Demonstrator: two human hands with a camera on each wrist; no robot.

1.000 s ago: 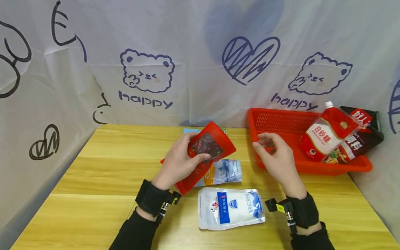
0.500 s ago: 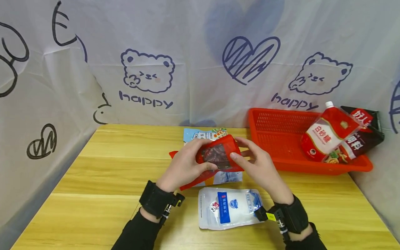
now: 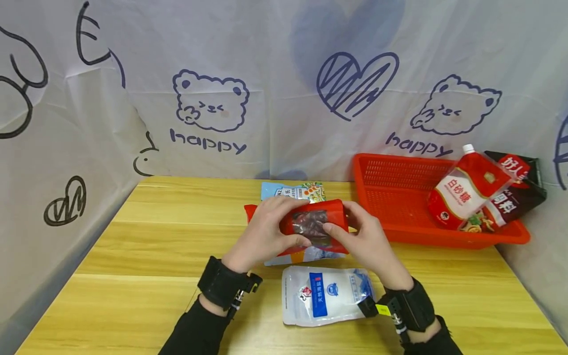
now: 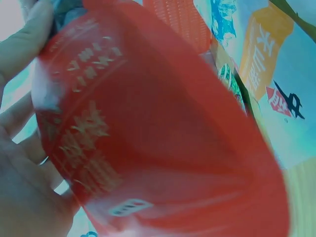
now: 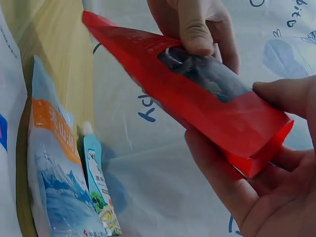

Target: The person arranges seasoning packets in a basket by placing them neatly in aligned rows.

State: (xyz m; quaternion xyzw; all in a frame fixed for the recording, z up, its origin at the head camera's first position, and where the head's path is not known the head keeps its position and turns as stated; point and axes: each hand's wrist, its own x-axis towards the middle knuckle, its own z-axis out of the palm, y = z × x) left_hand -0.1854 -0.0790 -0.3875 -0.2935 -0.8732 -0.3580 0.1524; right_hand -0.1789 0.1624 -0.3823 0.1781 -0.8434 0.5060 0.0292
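Both hands hold a red pouch (image 3: 312,224) with a clear window, through which dark dried pieces show. My left hand (image 3: 262,234) grips it from the left, thumb on the front. On the other side my right hand (image 3: 370,239) pinches the pouch's right end between thumb and fingers; the right wrist view shows its flat bottom fold there. Beneath the pouch lies a white-and-blue bag with an orange band (image 5: 57,116), partly hidden in the head view. Nearer the person is a white salt bag (image 3: 326,296). Behind the hands lies a light-blue spouted pouch (image 5: 98,180).
A red plastic basket (image 3: 386,197) stands at the back right. In its right part lean a red-and-white sugar pouch (image 3: 461,192) with a white cap and a dark seasoning packet (image 3: 510,199). A white cloth with drawings (image 3: 288,118) hangs behind the wooden table (image 3: 146,246).
My right hand has come left from beside the basket and taken hold of the red pouch's right end. The pouch has turned from steeply slanted to nearly level and come lower.
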